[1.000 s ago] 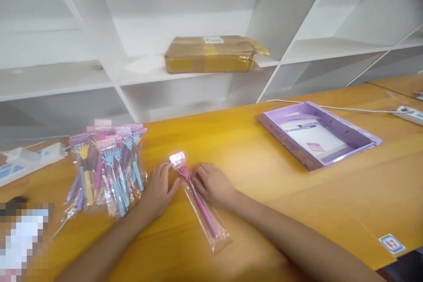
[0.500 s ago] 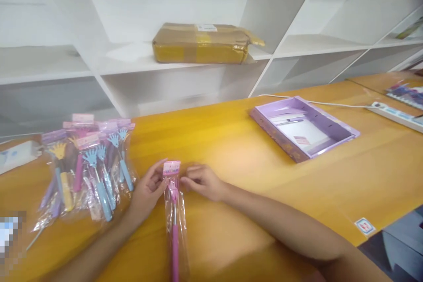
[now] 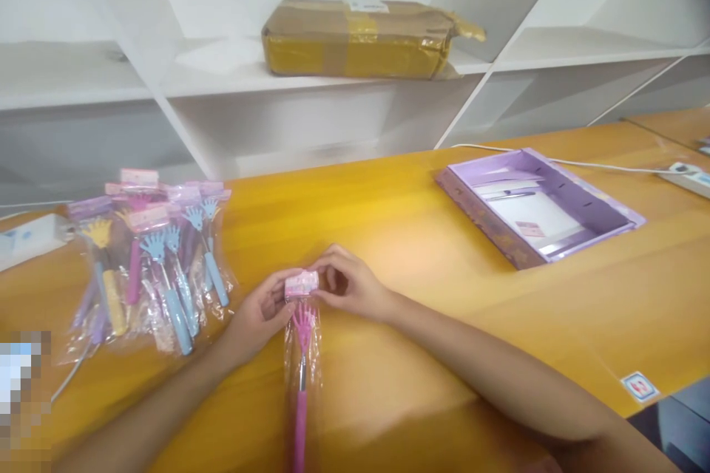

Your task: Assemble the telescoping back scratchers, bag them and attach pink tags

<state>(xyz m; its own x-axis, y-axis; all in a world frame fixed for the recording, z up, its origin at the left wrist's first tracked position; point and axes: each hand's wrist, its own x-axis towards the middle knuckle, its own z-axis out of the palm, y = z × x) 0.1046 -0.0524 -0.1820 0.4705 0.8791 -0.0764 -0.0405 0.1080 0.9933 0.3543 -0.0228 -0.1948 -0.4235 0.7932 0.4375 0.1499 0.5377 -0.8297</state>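
Note:
A pink back scratcher (image 3: 301,399) in a clear plastic bag lies upright in front of me, its hand-shaped end toward the far side. Across the bag's top sits a pink printed card (image 3: 301,284). My left hand (image 3: 265,314) pinches the left end of that card between thumb and fingers. At the card's right end, my right hand (image 3: 349,284) grips with thumb and fingertips. To the left lies a pile of bagged back scratchers (image 3: 171,310) in blue, yellow, pink and purple, with similar cards on top.
A purple open box (image 3: 482,218) holding a pen and papers stands at right on the wooden table (image 3: 388,222). Behind are white shelves with a taped cardboard box (image 3: 355,41). A power strip (image 3: 691,177) with a white cable lies far right.
My right hand has closed in and now holds the card's right end; before, it was slightly apart. The view has shifted a little, and the scratcher's pink hand end shows more plainly.

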